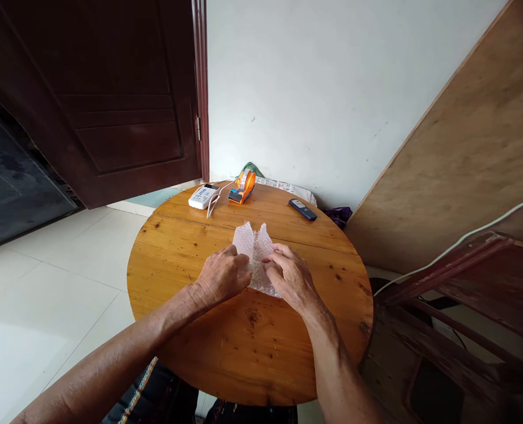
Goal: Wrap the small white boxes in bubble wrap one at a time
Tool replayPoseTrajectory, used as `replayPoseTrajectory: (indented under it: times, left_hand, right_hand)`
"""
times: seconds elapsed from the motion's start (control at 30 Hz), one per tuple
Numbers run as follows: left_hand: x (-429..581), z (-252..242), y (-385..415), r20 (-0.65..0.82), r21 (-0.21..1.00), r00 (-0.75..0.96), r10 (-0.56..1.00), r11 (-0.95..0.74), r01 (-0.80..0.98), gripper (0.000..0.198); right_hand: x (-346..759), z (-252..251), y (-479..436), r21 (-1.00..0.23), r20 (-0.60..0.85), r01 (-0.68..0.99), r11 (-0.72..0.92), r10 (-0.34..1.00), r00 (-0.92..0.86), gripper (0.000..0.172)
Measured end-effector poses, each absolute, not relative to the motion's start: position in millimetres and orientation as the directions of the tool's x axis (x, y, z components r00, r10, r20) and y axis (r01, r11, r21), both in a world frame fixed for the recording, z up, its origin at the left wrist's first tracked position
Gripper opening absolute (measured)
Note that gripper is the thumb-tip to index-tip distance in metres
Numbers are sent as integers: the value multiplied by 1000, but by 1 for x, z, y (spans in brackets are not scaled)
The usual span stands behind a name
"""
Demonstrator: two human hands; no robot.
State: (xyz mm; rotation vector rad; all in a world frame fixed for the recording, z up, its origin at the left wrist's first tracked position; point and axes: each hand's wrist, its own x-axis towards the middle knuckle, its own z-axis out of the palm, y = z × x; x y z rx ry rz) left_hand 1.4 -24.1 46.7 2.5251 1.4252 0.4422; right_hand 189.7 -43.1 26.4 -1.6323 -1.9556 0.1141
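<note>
A sheet of clear bubble wrap (257, 247) lies on the round wooden table (252, 347), its two sides folded inward and its far ends standing up in two raised flaps. On its left side my left hand (226, 271) is closed, with curled fingers and thumb gripping the edge. My right hand (291, 277) rests against the right side of the wrap, fingers bent and spread apart, fingertips touching the plastic near the middle seam. Whether anything lies inside the folded wrap cannot be made out.
Toward the table's far edge are a white box-shaped device (203, 196) with a white cable (212, 203), an orange tape dispenser (242, 187) and a dark remote-like device (303, 209). A white wall rises behind. A dark red wooden chair (456, 312) stands at the right.
</note>
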Motion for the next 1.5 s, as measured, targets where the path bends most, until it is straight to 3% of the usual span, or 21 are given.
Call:
replayPoseTrajectory:
  times: [0.17, 0.3, 0.5, 0.57, 0.7, 0.8, 0.97, 1.1, 1.33, 1.5]
  left_hand:
    - [-7, 18, -20, 458, 241, 545, 703, -688, 685, 21]
    - [-8, 3, -20, 566, 253, 523, 638, -738, 626, 25]
    - [-8, 4, -22, 575, 237, 551, 605, -768, 596, 29]
    - [-8, 5, -21, 575, 241, 557, 600, -774, 585, 28]
    - [-7, 6, -20, 562, 249, 566, 603, -776, 580, 25]
    - [-7, 6, -19, 553, 239, 570, 608, -771, 591, 23]
    - [-6, 9, -18, 526, 233, 573, 628, -755, 613, 20]
    - [-5, 10, -18, 526, 237, 567, 634, -750, 618, 21]
    - [-2, 7, -16, 539, 264, 540, 647, -738, 621, 21]
    - [-1, 6, -16, 492, 417, 507, 707, -703, 576, 20]
  right_hand:
    - [192, 25, -44, -500, 347, 852, 159, 937, 29, 14]
    - [194, 29, -47, -546, 234, 837, 38, 966, 109, 16]
    - [189, 26, -54, -561, 86, 815, -145, 969, 232, 58]
    - [184, 23, -55, -555, 63, 814, -172, 967, 247, 64]
    - [175, 19, -54, -571, 102, 806, -157, 960, 259, 60]
    - [171, 18, -52, -674, 147, 729, -120, 945, 291, 55]
    - [166, 13, -46, -910, 84, 409, -63, 940, 332, 57]
    - [156, 13, -42, -975, 70, 222, -13, 929, 364, 58]
    - [142, 17, -37, -978, 64, 206, -15, 926, 372, 50]
    - [145, 15, -39, -954, 109, 299, 4, 936, 335, 45]
